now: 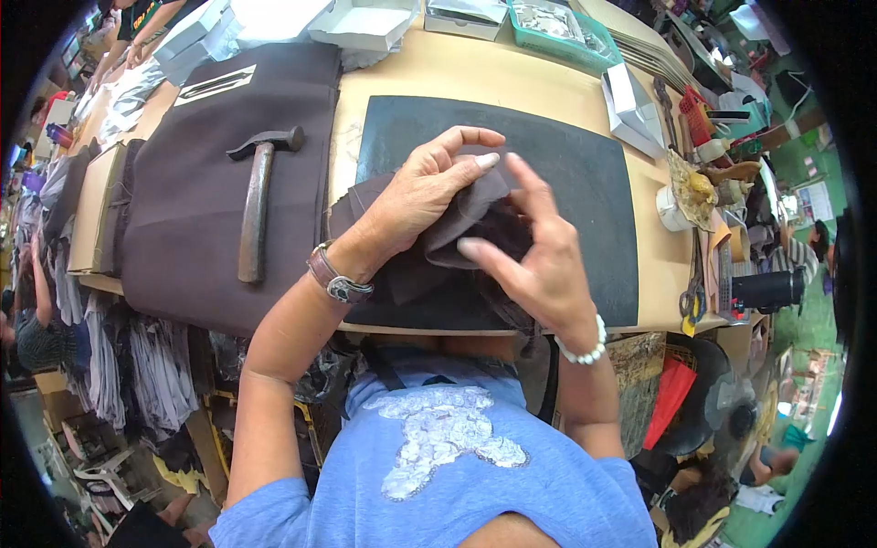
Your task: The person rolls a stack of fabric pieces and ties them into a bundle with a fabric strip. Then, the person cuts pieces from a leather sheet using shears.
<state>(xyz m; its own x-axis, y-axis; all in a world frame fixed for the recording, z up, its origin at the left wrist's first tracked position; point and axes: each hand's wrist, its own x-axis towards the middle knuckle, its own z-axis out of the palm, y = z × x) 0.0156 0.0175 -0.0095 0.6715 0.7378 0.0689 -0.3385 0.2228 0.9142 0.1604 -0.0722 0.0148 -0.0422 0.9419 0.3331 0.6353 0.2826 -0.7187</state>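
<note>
Above the black mat [585,183], my left hand [420,192] holds a folded piece of dark brown cloth [470,215], its thumb along the cloth's upper edge. My right hand [544,256] is at the other side of the same cloth, slightly blurred, with thumb and fingers spread apart. Its thumb tip lies at or very near the cloth's fold; I cannot tell whether it presses on it. More dark cloth hangs below, between my hands, down to the mat's front edge.
A hammer [258,201] lies on a stack of dark cloth [174,219] at left. White boxes [365,20] and a green basket [562,41] of small pieces stand at the back. Scissors [692,297] and a white tub [671,210] are at right. Another person's arm [151,27] shows far left.
</note>
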